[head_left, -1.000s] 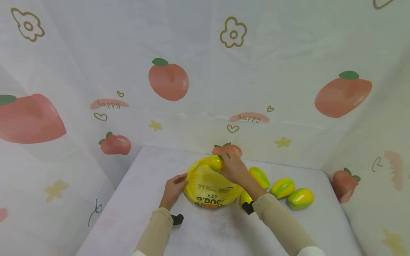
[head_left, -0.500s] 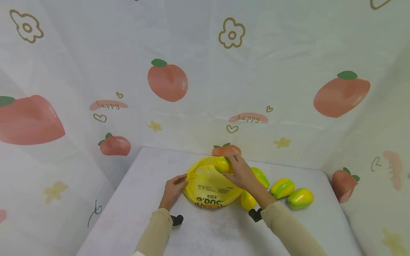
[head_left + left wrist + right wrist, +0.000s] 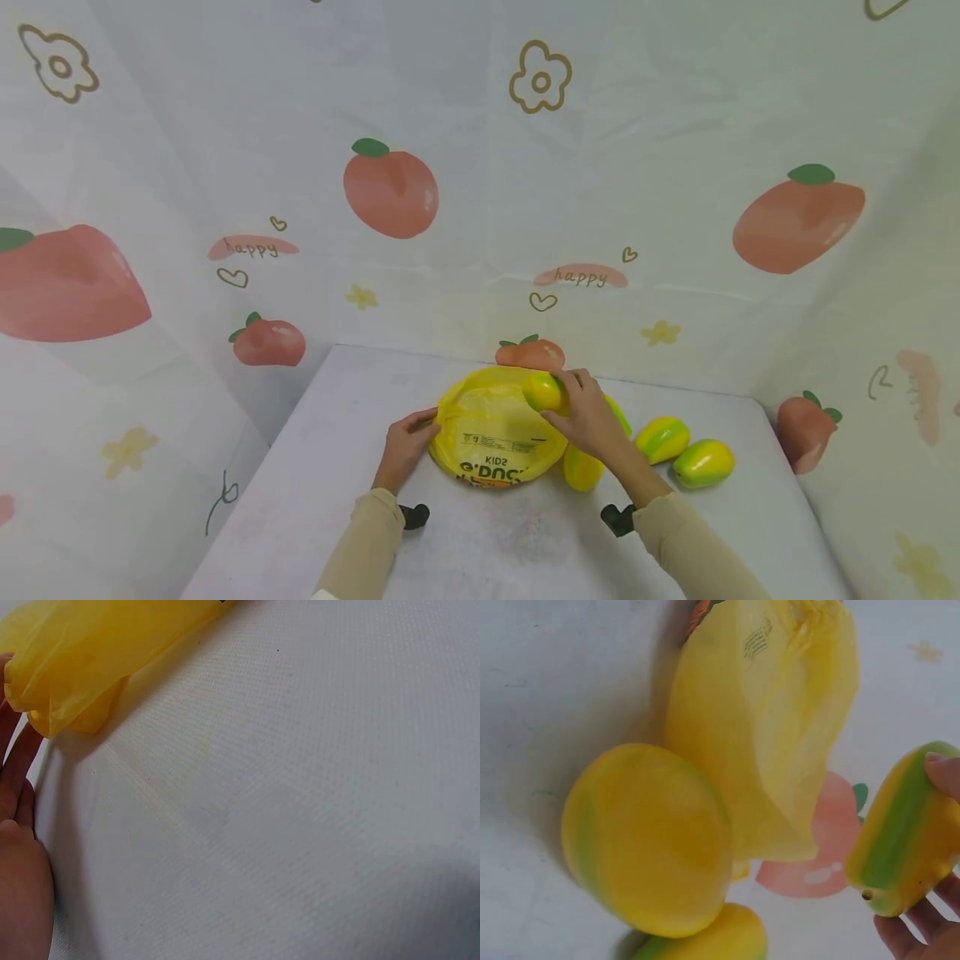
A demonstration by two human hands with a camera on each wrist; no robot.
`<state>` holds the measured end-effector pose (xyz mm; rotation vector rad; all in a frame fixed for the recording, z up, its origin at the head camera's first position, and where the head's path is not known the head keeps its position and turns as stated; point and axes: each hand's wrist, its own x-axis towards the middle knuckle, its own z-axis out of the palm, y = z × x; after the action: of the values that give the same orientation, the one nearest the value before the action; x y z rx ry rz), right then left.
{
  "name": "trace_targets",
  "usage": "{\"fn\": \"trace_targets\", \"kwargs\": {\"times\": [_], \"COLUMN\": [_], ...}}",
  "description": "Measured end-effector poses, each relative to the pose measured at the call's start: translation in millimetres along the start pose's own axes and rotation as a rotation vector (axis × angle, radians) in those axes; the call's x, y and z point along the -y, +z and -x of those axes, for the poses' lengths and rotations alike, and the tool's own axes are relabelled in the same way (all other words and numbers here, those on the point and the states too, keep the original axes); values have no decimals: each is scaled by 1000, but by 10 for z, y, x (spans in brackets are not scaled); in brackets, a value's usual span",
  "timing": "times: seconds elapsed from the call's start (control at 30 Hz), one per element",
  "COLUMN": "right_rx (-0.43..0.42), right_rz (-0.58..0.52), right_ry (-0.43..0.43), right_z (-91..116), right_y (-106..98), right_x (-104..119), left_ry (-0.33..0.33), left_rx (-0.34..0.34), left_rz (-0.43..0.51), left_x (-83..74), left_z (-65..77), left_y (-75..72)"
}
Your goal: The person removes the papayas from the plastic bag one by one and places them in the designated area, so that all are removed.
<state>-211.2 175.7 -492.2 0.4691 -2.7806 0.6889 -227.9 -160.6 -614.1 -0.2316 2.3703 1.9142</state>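
Observation:
A yellow plastic bag (image 3: 495, 417) with upside-down black print lies in the middle of the table. My left hand (image 3: 407, 443) holds its left edge, and in the left wrist view fingers (image 3: 22, 754) reach up under the bag's (image 3: 82, 660) corner. My right hand (image 3: 588, 417) grips a yellow-green papaya (image 3: 542, 390), thumb on one side and fingers on the other, over the bag's far right edge. In the right wrist view the held papaya (image 3: 900, 832) appears apart from the bag (image 3: 757, 735).
Several more papayas lie right of the bag: one papaya (image 3: 582, 468) beside it, one (image 3: 619, 417) mostly behind my right hand, and two farther right, papaya (image 3: 663, 440) and papaya (image 3: 705, 463). A fruit-print cloth (image 3: 450, 283) walls the white table (image 3: 487, 550).
My right hand has moved right with the papaya, from over the bag's far edge toward its right side. My left hand and the bag stay nearly still.

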Motion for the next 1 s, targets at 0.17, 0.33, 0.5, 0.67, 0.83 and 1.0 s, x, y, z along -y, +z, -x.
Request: {"fn": "trace_targets", "kwargs": {"times": [0.17, 0.33, 0.5, 0.67, 0.83, 1.0], "right_rx": [-25, -18, -26, -26, -23, -37], "right_rz": [-9, -6, 2, 14, 0, -4], "right_ry": [22, 50, 72, 116, 162, 185], "right_z": [98, 183, 264, 353, 444, 541], "right_y": [-38, -70, -98, -137, -186, -232], "right_x": [-68, -135, -220, -298, -367, -434], "left_ry": [-4, 3, 13, 13, 17, 17], "left_rx": [-6, -18, -26, -28, -29, -25], "left_rz": [-14, -34, -31, -26, -32, -27], "left_x": [-13, -23, -10, 23, 33, 21], "left_z": [6, 18, 23, 8, -3, -10], "left_y": [3, 10, 6, 10, 15, 17]}}
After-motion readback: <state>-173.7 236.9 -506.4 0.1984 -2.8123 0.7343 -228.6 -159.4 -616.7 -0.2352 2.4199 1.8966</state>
